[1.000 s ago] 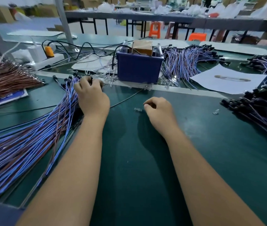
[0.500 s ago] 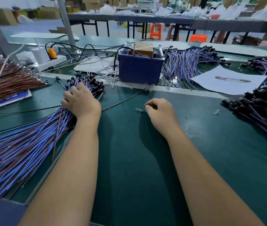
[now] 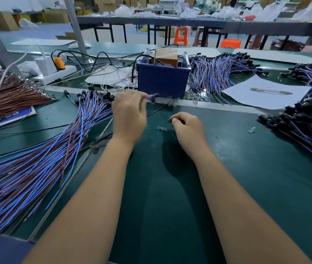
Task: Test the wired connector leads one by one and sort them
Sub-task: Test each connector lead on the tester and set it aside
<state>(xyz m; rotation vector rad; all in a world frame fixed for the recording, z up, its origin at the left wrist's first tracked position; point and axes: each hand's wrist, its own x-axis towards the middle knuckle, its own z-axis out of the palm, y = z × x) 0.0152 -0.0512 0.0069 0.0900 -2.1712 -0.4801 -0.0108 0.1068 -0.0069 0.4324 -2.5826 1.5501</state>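
Since a moment ago the left hand (image 3: 129,115) has come off the big fan of blue and brown leads (image 3: 37,161) at the left of the green desk (image 3: 265,178) and now sits nearer the middle, its grip closed on one lead (image 3: 152,96) whose dark end points at the foot of the blue bin (image 3: 162,79). Right of it, the right hand (image 3: 187,130) rests on the desk, fingers curled; whether its grip has anything pinched cannot be told. A small clear piece (image 3: 161,128) lies just beside it. More leads (image 3: 218,73) lie behind the bin, and another heap (image 3: 307,119) sits at far right, near a white sheet (image 3: 261,94).
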